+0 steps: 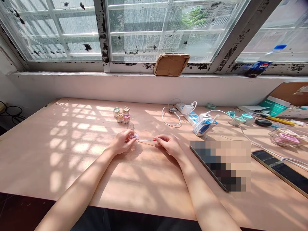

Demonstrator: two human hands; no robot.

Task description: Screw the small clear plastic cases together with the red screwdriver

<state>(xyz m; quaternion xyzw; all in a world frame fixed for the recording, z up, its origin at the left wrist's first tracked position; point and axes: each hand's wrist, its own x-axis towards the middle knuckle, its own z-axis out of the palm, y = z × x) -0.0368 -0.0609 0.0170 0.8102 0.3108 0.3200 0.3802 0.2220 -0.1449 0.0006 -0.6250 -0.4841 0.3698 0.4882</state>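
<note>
Head view, centre: left hand [122,142] pinches small clear-lilac plastic piece [135,136]; right hand [168,145], fingertips closed, holds thin pale red-ended stick [145,140], tip beside it. Apparently close two-handed work; next move calls for steadiness.

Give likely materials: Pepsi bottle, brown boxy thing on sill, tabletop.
Pepsi bottle: likely clear, glossy plastic; see-through upper walls.
Brown boxy thing: probably matte cardboard; dull face, creased edges.
Tabletop: smooth, wood-toned; laminate or coated board, can't tell.
</note>
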